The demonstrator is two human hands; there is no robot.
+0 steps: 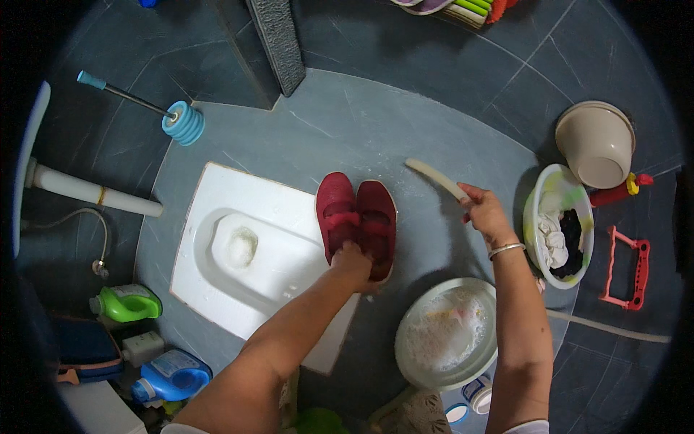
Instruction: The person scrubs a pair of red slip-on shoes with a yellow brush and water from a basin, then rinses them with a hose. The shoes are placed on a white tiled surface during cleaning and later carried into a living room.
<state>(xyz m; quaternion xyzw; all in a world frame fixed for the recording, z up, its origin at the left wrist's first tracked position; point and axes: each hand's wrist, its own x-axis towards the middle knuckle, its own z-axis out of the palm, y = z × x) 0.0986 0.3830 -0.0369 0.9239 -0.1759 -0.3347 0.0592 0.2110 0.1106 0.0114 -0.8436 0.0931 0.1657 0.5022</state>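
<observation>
A pair of red slip-on shoes is held side by side, toes pointing away from me, at the right edge of the white squat toilet. My left hand is closed on them at their heel end; its fingers are partly hidden in the shoe openings. To the right, my right hand is closed round a pale flexible hose. Its free end points up and left, toward the far side of the shoes. No water can be made out at the hose end.
A basin of sudsy water stands near my right forearm. Beyond it are a tub of clothes and a beige bucket. Detergent bottles stand at the lower left, and a blue plunger leans by the left wall.
</observation>
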